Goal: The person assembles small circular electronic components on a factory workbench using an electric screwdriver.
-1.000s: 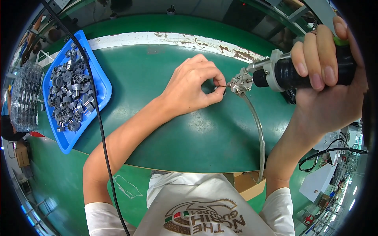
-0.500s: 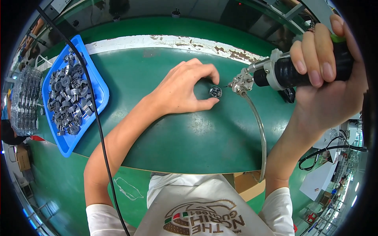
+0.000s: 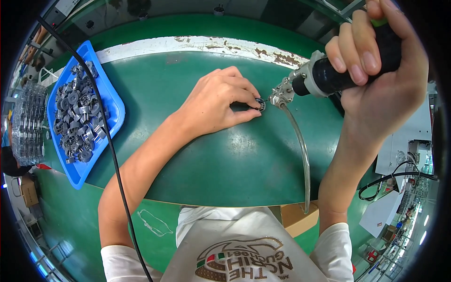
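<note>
My left hand (image 3: 213, 103) rests on the green tabletop (image 3: 225, 174), thumb and fingertips closed around a small round dark plug part (image 3: 261, 105). The fingers hide part of it. Wrapped around the black grip of a power screwdriver (image 3: 329, 77), my right hand (image 3: 376, 80) holds the tool slanted, tip pointing left. Its metal nose (image 3: 283, 92) has a clear hose (image 3: 300, 145) hanging from it. The thin bit reaches the plug part's edge; whether it touches, I cannot tell.
At the left, a blue tray (image 3: 117, 110) holds many grey plug parts (image 3: 77, 117). Stacked clear plastic trays (image 3: 30, 124) stand beyond it. A black cable (image 3: 117, 174) crosses over the tray and my left arm. A white worn strip (image 3: 188, 43) edges the table's far side.
My left thumb and fingers have closed on the plug part. The screwdriver in my right hand has moved left and slightly up, its tip nearer the part.
</note>
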Tool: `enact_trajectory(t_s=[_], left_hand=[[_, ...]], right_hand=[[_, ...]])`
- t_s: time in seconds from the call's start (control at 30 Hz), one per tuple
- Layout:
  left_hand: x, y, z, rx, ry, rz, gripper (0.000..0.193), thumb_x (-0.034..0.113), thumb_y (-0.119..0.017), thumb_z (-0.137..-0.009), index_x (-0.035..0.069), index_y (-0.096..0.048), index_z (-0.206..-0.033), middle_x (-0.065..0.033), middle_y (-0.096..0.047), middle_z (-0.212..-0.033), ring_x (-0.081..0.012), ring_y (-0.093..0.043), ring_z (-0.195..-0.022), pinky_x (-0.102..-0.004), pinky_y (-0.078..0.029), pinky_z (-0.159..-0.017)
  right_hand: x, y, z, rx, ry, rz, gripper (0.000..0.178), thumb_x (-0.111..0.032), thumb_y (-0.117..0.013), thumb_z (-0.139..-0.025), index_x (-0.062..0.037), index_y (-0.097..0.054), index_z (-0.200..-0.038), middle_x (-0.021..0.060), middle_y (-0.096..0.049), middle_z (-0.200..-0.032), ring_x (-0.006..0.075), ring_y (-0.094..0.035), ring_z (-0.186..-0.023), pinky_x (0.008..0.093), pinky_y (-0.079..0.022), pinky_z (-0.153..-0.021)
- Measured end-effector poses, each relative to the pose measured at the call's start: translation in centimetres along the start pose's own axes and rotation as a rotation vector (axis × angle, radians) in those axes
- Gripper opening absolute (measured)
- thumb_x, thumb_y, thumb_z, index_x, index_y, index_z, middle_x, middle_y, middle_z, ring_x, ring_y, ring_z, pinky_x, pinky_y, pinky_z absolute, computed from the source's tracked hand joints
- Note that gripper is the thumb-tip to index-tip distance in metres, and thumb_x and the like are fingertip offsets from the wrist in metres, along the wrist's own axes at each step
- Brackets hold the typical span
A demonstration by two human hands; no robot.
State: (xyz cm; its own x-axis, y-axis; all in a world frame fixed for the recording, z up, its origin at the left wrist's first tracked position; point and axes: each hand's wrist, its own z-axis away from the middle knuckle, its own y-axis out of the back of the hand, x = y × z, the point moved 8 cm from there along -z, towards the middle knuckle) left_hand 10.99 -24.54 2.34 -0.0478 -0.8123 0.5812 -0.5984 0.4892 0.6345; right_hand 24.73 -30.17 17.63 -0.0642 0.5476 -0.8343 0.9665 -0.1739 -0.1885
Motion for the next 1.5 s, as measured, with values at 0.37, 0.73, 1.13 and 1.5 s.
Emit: enact_trajectory(t_s=[0.37, 0.73, 1.13, 1.5], left_hand=[[0.2, 0.0, 0.0, 0.023, -0.003, -0.005, 0.015, 0.012, -0.087, -0.071, 0.009, -0.083, -0.085, -0.0009, -0.077, -0.095, -0.021, -0.066, -0.088, -0.0338, -0.058, -0.076], [0.2, -0.1, 0.0, 0.025, -0.01, -0.019, 0.013, 0.013, -0.086, -0.072, 0.01, -0.082, -0.084, 0.0007, -0.077, -0.095, -0.0207, -0.066, -0.089, -0.0338, -0.058, -0.075], [0.1, -0.2, 0.1, 0.033, -0.011, -0.01, 0.013, 0.013, -0.086, -0.072, 0.01, -0.083, -0.084, -0.0007, -0.076, -0.094, -0.021, -0.066, -0.088, -0.0341, -0.058, -0.075], [0.1, -0.2, 0.0, 0.03, -0.005, -0.015, 0.013, 0.014, -0.086, -0.072, 0.01, -0.083, -0.084, -0.001, -0.076, -0.093, -0.0212, -0.067, -0.089, -0.0348, -0.058, -0.076]], right_hand=[[0.8, -0.7, 0.0, 0.101, -0.008, 0.115, 0.019, -0.02, -0.05, -0.101, -0.0038, -0.051, -0.091, -0.0037, -0.04, -0.056, 0.0078, -0.036, -0.044, 0.0258, -0.036, -0.048], [0.7, -1.1, 0.3, 0.2, 0.001, 0.224, 0.021, -0.021, -0.052, -0.1, -0.0063, -0.051, -0.085, -0.0043, -0.04, -0.053, 0.0072, -0.036, -0.041, 0.0244, -0.036, -0.044], [0.7, -2.3, 0.5, 0.315, 0.021, 0.341, 0.025, -0.023, -0.055, -0.099, -0.0089, -0.05, -0.079, -0.005, -0.041, -0.05, 0.0065, -0.036, -0.037, 0.0228, -0.035, -0.04], [0.4, -1.6, 0.4, 0.43, 0.031, 0.456, 0.03, -0.024, -0.057, -0.099, -0.0114, -0.05, -0.073, -0.0056, -0.041, -0.048, 0.0059, -0.036, -0.034, 0.0214, -0.035, -0.036]])
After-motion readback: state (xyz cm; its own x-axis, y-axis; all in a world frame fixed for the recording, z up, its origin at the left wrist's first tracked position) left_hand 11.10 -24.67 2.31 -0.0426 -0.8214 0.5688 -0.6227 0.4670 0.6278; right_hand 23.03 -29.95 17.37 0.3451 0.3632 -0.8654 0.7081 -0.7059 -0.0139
